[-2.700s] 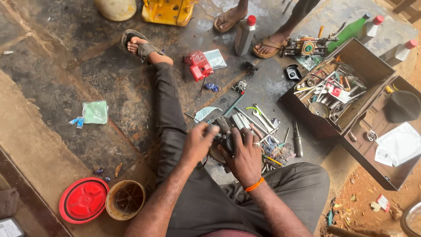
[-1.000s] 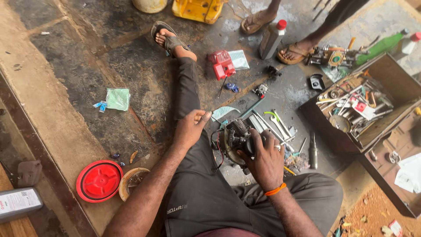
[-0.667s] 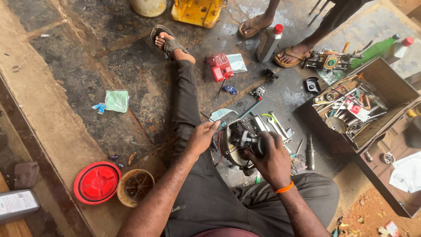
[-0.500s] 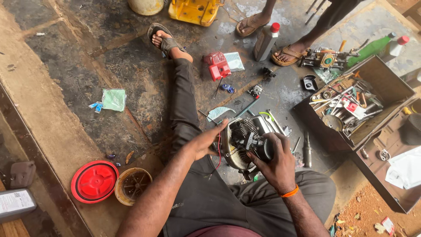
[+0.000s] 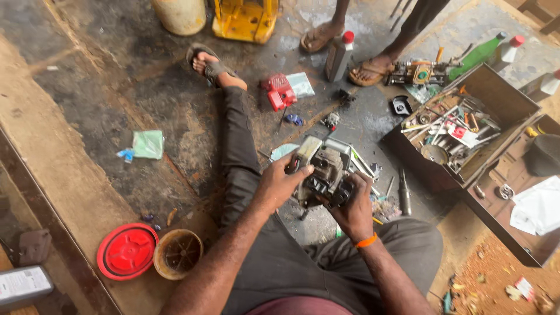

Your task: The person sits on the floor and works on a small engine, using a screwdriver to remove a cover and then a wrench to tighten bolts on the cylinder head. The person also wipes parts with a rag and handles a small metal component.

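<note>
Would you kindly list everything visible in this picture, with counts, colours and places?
small engine: one, grey and black, held in both hands
toolbox: one, brown, open at right, full of tools
red lid: one, lower left
round filter cup: one, tan, beside the red lid
red part: one, on the floor above centre
grey bottle: one, red cap, top centre
green bottle: one, top right
yellow machine: one, top
another person's feet: two, sandalled, top
left hand: one, on engine
right hand: one, orange wristband
</note>
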